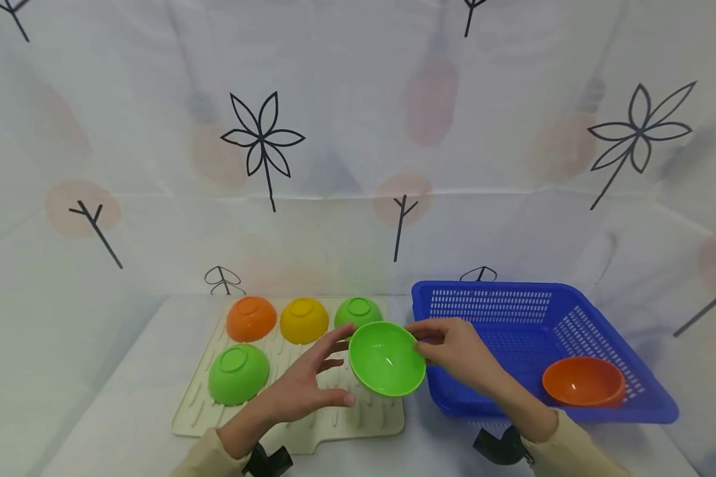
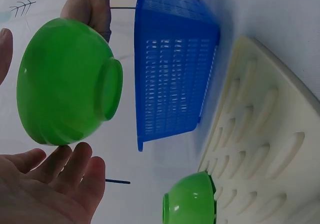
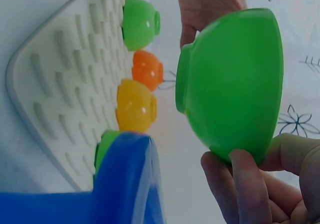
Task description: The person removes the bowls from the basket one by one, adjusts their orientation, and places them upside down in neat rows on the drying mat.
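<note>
A green bowl (image 1: 388, 361) is up in the air between the two hands, tilted so its inside faces the head camera. My right hand (image 1: 459, 351) pinches it at the right side of the rim, with the thumb at the rim and fingers against the outer wall in the right wrist view. My left hand (image 1: 304, 387) is spread at the bowl's left side, thumb apart from the fingers. In the left wrist view its fingertips (image 2: 82, 151) come right up to the bowl's wall.
Upside down on a cream ridged draining board (image 1: 358, 417) sit an orange bowl (image 1: 251, 318), a yellow bowl (image 1: 304, 320) and two green bowls (image 1: 238, 374). A blue plastic basket (image 1: 489, 288) stands to the right, with an orange bowl (image 1: 583, 382) inside. A patterned cloth hangs behind.
</note>
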The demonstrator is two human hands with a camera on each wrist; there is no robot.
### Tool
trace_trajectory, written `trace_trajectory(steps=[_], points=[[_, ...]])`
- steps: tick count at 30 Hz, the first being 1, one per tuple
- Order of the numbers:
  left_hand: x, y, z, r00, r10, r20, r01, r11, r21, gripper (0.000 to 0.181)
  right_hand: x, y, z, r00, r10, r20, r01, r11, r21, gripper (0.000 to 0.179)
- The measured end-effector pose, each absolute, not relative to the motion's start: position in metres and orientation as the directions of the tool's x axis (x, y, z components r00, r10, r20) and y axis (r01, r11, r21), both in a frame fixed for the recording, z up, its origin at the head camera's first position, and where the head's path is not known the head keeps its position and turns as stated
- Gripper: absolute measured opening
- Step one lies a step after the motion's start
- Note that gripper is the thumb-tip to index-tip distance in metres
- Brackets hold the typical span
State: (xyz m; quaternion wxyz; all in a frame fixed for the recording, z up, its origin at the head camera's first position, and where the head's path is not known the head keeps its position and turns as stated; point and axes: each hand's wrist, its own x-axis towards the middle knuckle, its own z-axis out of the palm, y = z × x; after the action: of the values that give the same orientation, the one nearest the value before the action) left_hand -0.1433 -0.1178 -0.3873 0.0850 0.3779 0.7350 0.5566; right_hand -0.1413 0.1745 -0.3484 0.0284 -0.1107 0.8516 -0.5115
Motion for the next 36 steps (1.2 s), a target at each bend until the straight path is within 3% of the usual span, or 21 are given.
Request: trace_trajectory(steps=[9,19,28,36], points=[[-0.144,-0.112,-0.393,-0.739,0.606,0.293,0.426,0.084,0.901,0.083,-0.142,0.165,-0.354,-0.981,-0.186,0.065,-0.144,0.454,-0.879,0.028],[-0.145,-0.111,-0.394,-0.814,0.532,0.233,0.345,0.119,0.931,0.084,-0.138,0.158,-0.353,-0.975,-0.200,0.096,-0.165,0.364,-0.917,0.032],[-0.150,-0.119,-0.398,-0.817,0.526,0.237,0.350,0.125,0.928,0.090,-0.136,0.153,-0.354,-0.973,-0.203,0.109,-0.170,0.313,-0.934,0.035],[-0.155,-0.125,-0.404,-0.796,0.553,0.246,0.294,-0.002,0.956,0.091,-0.135,0.150,-0.356,-0.975,-0.192,0.109,-0.147,0.196,-0.969,0.036]])
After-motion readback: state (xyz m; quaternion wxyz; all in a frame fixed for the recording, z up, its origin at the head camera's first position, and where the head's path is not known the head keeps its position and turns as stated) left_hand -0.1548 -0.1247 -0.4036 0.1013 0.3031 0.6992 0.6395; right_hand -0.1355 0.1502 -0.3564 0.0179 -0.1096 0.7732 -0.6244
